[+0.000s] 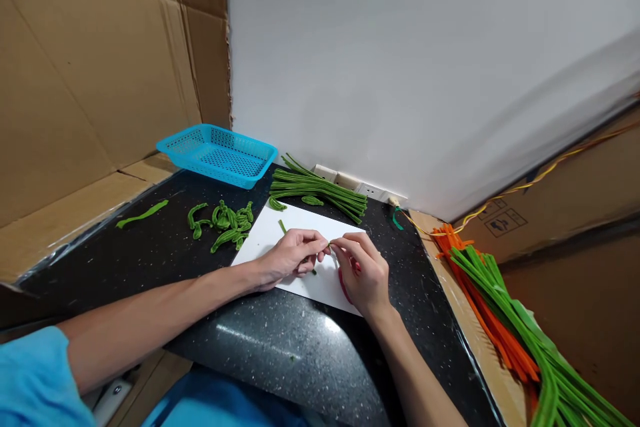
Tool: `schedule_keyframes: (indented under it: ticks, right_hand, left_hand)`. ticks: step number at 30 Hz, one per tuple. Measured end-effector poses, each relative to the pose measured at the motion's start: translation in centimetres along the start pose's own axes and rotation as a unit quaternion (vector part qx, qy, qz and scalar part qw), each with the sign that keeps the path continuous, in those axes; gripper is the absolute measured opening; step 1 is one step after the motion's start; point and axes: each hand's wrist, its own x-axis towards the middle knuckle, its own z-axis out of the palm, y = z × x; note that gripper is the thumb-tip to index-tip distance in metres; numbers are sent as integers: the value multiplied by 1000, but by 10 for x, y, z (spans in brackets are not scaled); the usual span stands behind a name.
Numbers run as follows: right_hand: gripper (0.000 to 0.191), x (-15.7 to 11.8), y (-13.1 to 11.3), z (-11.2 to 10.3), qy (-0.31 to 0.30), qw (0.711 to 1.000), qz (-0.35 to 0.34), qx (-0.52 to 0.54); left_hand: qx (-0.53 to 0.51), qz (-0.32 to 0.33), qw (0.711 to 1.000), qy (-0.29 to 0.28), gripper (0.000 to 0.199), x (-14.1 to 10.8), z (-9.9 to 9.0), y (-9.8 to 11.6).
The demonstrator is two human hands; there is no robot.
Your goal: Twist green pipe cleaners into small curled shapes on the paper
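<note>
My left hand (297,253) and my right hand (364,270) meet over a white sheet (305,285) on the dark speckled table. Fingertips of both hands pinch a small piece of green fuzzy stem, mostly hidden between them. One green stem end (283,226) shows above my left hand, and a dark green tip pokes out below it. Something red (344,285) lies partly hidden under my right hand. Beyond the sheet rests a bundle of long green fuzzy stems (320,190). Left of the sheet is a pile of bent green pieces (227,219).
A blue mesh basket (253,181) stands at the back left. One flat green strip (143,215) lies at left. Power sockets (373,191) and a yellow cord (470,217) run along the wall. Orange stems (473,300) and green stems (520,323) lie at right.
</note>
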Motion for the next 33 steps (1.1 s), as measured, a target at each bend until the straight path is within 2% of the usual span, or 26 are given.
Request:
schedule_keyframes:
  ticks: [3,5,7,8,10,12,14,15,16,17,18,20,24,26,28,30,33]
  right_hand:
    - [15,-1,-1,2,-11,1000,20,12]
    - [16,0,-4,2,-12,999,42,27]
    - [16,1,-8,2,-12,996,70,57]
    - [16,2,-10,2,-12,993,89,78]
    - [16,4,-13,3,-20,980,146,136]
    - [20,5,-13,4,-41,950,217,222]
    - [25,5,-11,6,-74,907,272,314]
    - [28,5,-9,6,-93,888,287,347]
    - [30,5,-8,6,-111,874,297,368]
    - [32,5,-6,5,-125,865,301,381]
    - [33,6,-6,4,-137,860,302,388]
    - [35,7,-6,1,-156,856,301,391]
    - [38,10,-7,-6,-199,851,312,373]
    - [39,11,-7,-7,-211,847,320,369]
    - [39,11,-7,-6,-209,841,331,373]
    - [39,10,-6,-5,-190,842,338,375]
    - [35,9,-7,-2,-130,873,317,347]
  left_hand:
    - [34,31,999,1,44,0,-1,-2]
    - [102,78,992,12,42,-2,0,-2]
    - [217,156,963,32,35,-4,0,0]
    - [281,200,938,41,30,-5,-1,1]
    - [396,288,871,50,24,-6,-5,3]
    - [494,377,783,26,21,-5,-12,7]
    - [599,446,664,-36,22,-4,-21,11]
    - [649,461,602,-65,23,-3,-24,14]
    - [684,467,555,-80,25,-3,-27,17]
    - [705,474,519,-92,27,-3,-28,20]
    - [718,478,496,-101,27,-3,-29,22]
    - [723,486,478,-109,28,-3,-29,25]
    - [719,480,489,-113,29,-1,-31,23]
    - [708,469,518,-103,28,0,-33,19]
    - [671,454,580,-83,27,0,-34,14]
    - [603,423,675,-48,25,0,-32,10]
    - [473,326,818,29,24,-3,-24,9]
